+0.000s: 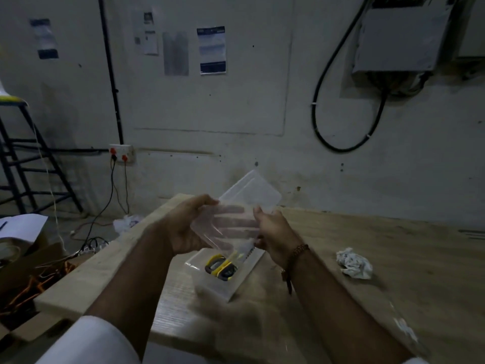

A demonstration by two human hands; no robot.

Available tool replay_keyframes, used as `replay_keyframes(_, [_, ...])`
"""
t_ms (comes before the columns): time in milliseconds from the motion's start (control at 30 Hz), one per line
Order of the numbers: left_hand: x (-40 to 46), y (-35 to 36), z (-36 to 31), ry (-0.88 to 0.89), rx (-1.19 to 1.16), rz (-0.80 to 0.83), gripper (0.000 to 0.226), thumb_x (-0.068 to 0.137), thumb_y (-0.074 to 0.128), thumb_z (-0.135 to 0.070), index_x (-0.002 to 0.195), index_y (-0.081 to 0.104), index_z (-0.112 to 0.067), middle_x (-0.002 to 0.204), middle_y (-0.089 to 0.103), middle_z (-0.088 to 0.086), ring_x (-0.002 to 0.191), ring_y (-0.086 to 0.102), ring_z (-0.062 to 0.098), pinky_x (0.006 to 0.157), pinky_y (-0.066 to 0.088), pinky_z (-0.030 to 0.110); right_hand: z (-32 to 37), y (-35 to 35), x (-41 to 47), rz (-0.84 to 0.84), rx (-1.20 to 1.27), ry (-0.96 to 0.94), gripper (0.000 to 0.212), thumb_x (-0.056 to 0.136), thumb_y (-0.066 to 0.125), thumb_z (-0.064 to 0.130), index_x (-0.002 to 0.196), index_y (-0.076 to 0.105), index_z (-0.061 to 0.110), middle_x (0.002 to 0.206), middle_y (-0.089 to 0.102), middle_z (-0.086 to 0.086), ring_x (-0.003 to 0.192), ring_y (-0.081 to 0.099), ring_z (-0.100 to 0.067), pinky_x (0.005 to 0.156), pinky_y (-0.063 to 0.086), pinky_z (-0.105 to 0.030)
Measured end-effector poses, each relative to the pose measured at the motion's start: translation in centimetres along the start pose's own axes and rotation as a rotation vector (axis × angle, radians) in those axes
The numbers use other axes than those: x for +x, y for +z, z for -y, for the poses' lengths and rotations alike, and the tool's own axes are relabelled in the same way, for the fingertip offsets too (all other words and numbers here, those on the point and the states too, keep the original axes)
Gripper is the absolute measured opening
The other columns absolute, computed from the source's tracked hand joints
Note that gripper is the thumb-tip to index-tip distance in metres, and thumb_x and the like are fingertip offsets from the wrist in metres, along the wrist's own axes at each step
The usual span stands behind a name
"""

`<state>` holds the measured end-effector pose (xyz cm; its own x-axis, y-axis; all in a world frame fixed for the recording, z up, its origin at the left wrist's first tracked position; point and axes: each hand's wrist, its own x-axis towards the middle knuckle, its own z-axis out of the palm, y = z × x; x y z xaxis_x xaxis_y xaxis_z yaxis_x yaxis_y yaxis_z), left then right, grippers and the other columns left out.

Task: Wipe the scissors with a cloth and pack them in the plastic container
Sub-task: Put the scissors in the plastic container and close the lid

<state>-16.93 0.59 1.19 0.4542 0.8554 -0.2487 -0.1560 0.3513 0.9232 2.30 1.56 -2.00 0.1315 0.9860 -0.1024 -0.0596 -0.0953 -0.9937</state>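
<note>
My left hand (183, 227) and right hand (273, 232) both clamped on clear lid (244, 206), frame centre, above container (223, 285) holding scissors (221, 266); crumpled cloth (354, 263) right on desk (393, 237).

Both hands hold the clear lid (249, 198) over the container (225, 274), blocking its far end. The table (393, 245) right is bare past the crumpled cloth (354, 263), seemingly.

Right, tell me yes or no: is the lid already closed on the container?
No, both the left hand and right hand hold the clear lid raised above the open container.
</note>
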Motion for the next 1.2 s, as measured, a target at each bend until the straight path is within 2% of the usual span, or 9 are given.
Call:
replay_keyframes(100, [1.3,-0.6,0.4,-0.037,0.311,-0.181,0.041,0.109,0.049,-0.017,0.146,0.055,-0.002,0.122,0.078,0.016,0.092,0.080,0.027,0.073,0.068,0.042,-1.2,-0.7,0.2,-0.124,0.017,-0.016,0.011,0.104,0.051,0.010,0.101,0.058,0.003,0.099,0.070,-0.017,0.065,0.066,-0.020,0.044,0.047,-0.024])
replay_keyframes(167, [2.5,-0.9,0.7,-0.027,0.705,-0.407,0.066,0.101,0.069,-0.025,0.157,0.040,-0.007,0.129,0.074,0.017,0.104,0.076,0.029,0.086,0.065,0.044,-1.9,-0.8,0.4,-0.150,0.073,0.030,0.005,0.101,0.053,0.005,0.104,0.055,0.001,0.092,0.066,-0.018,0.064,0.064,-0.022,0.042,0.051,-0.023])
replay_keyframes(233, [2.9,-0.2,0.8,-0.066,1.088,-0.508,0.107,0.087,0.083,-0.047,0.166,0.020,-0.013,0.160,0.049,0.018,0.138,0.056,0.035,0.110,0.051,0.050,-2.6,-0.2,0.9,-0.208,-0.030,0.059,0.025,0.093,0.062,0.008,0.114,0.049,0.004,0.106,0.064,-0.018,0.082,0.070,-0.028,0.061,0.065,-0.037])
replay_keyframes(333, [2.9,1.8,1.5,-0.194,1.368,-0.339,0.129,0.075,0.082,-0.069,0.167,0.014,-0.011,0.172,0.029,0.013,0.154,0.035,0.036,0.122,0.035,0.048,-2.9,0.5,0.0,-0.279,-0.223,0.037,0.055,0.091,0.067,0.006,0.135,0.035,0.009,0.132,0.058,-0.018,0.113,0.066,-0.036,0.082,0.065,-0.047])
replay_keyframes(467, [2.9,3.4,2.5,-0.226,1.444,-0.253,0.116,0.075,0.082,-0.068,0.161,0.031,-0.010,0.162,0.046,0.011,0.143,0.049,0.031,0.107,0.045,0.040,-3.2,0.8,-0.4,-0.317,-0.442,0.074,0.058,0.090,0.068,0.006,0.141,0.042,0.003,0.136,0.061,-0.020,0.116,0.067,-0.035,0.084,0.065,-0.043])
replay_keyframes(633, [3.0,4.0,2.6,-0.285,1.511,-0.278,0.096,0.080,0.082,-0.060,0.152,0.047,-0.007,0.146,0.061,0.012,0.127,0.062,0.028,0.099,0.052,0.037,-3.3,0.5,-0.7,-0.247,-0.631,0.070,0.025,0.089,0.068,0.010,0.111,0.066,-0.001,0.098,0.073,-0.017,0.058,0.065,-0.021,0.060,0.066,-0.041])
replay_keyframes(867, [3.7,3.4,3.9,-0.310,1.504,-0.360,0.106,0.071,0.088,-0.062,0.152,0.045,-0.007,0.139,0.063,0.011,0.117,0.068,0.026,0.102,0.058,0.040,-3.8,0.5,-0.7,-0.234,-0.721,0.018,0.029,0.087,0.074,0.021,0.112,0.069,0.008,0.112,0.075,-0.013,0.096,0.074,-0.029,0.075,0.066,-0.038])
replay_keyframes(1033, [4.0,2.4,4.8,-0.294,1.411,-0.381,0.120,0.074,0.084,-0.066,0.164,0.024,-0.013,0.155,0.050,0.010,0.131,0.056,0.028,0.099,0.049,0.038,-3.9,0.5,-0.4,-0.213,-0.669,0.002,0.032,0.081,0.073,0.021,0.109,0.069,0.007,0.113,0.074,-0.013,0.097,0.074,-0.031,0.077,0.066,-0.042])
replay_keyframes(1200, [4.3,2.4,6.7,-0.294,1.550,-0.444,0.138,0.077,0.058,-0.090,0.167,-0.011,-0.012,0.172,0.013,0.020,0.154,0.027,0.041,0.122,0.033,0.052,-4.4,-0.3,0.1,-0.155,-0.821,-0.072,0.036,0.094,0.062,0.031,0.121,0.067,0.008,0.123,0.072,-0.011,0.074,0.064,-0.016,0.056,0.046,-0.015])
